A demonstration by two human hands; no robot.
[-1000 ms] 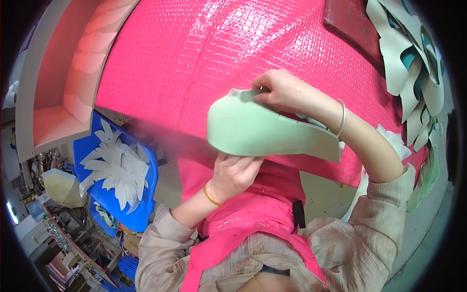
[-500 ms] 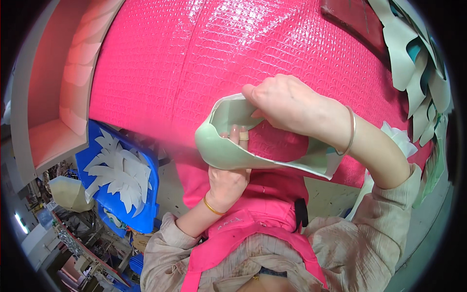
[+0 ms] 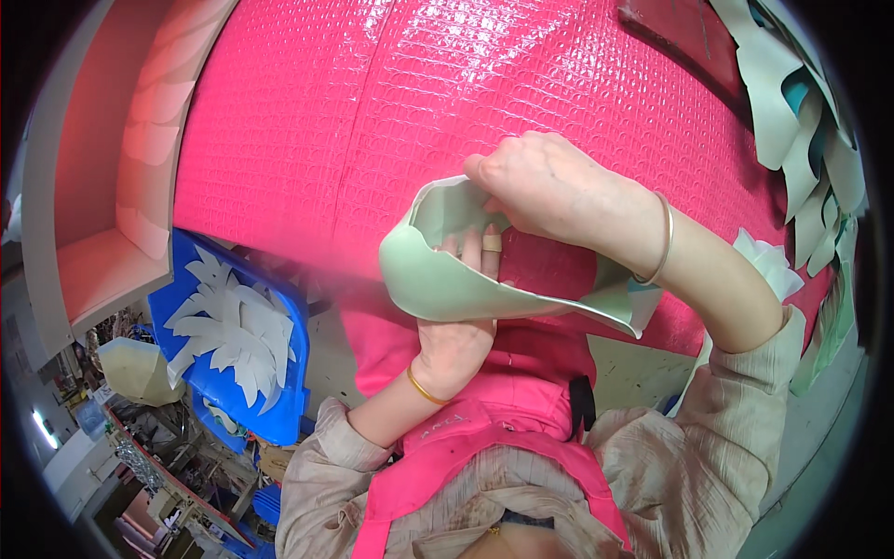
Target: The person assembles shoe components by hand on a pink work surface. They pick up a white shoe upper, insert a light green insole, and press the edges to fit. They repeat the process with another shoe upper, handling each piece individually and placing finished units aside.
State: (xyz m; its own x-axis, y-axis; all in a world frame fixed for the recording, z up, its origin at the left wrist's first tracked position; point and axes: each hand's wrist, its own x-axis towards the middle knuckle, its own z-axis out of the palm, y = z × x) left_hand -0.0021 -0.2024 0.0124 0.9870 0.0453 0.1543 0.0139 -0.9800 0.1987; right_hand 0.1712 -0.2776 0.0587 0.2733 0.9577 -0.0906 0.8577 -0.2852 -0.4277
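Note:
A pale green curved petal-like sheet [image 3: 456, 291], smooth and bent round into a loop, is held in front of me above the pink tabletop. My left hand [image 3: 453, 349] grips its near side from below. Several of its fingertips, one with a tan band around it, show inside the curve; the thumb is hidden. Closed in a pinch, my right hand [image 3: 549, 191] holds the sheet's far upper edge. The pointed end of the sheet hangs to the right, below my right wrist.
The pink embossed tabletop [image 3: 279, 149] spreads ahead. A pale open box [image 3: 102, 270] stands at its left edge. White jagged cutouts [image 3: 237, 335] lie on a blue chair [image 3: 293, 396]. At right hang several pale green wavy sheets [image 3: 764, 102], near a dark red board [image 3: 684, 42] and white petals [image 3: 768, 264].
My left hand has shifted slightly right and up, and its fingers reach further inside the curve. The sheet has turned a little; my right hand keeps its pinch on the edge.

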